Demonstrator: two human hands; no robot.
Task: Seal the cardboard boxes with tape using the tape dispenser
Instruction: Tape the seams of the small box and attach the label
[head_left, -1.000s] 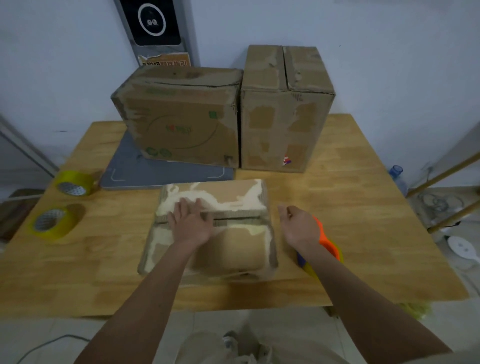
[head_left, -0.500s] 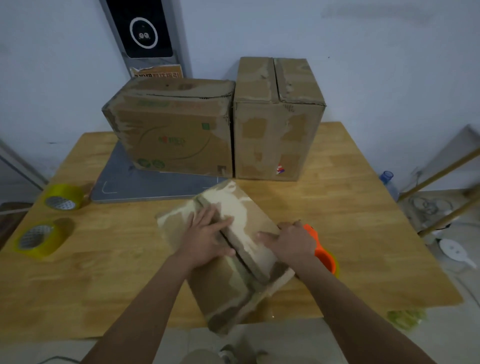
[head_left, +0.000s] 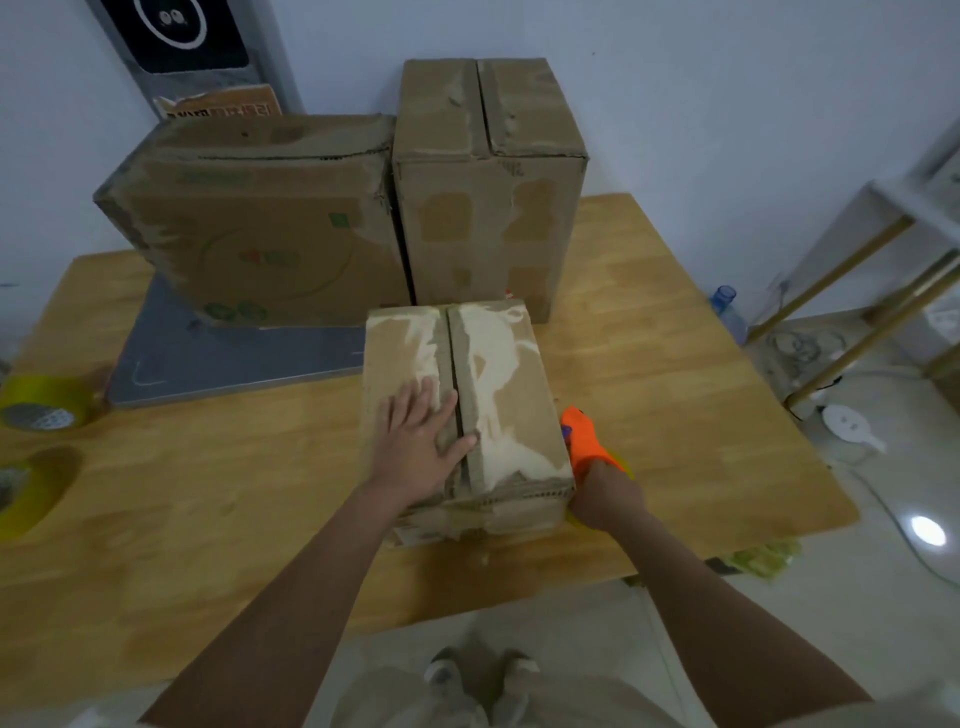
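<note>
Pressing flat-fingered on the small box at frame centre, the left hand should steady its seam while the right hand, clamped on the orange tape dispenser, lifts it.

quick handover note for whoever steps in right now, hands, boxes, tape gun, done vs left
Left hand: flat on the small box, fingers straight, holding its flaps down.
Right hand: gripping the orange tape dispenser beside the box's right side.
Small box is at the table's near edge, centre seam running away from you, no fresh tape visible on it.
Two larger boxes stand behind.
Left: tape this seam, then check the others.
</note>
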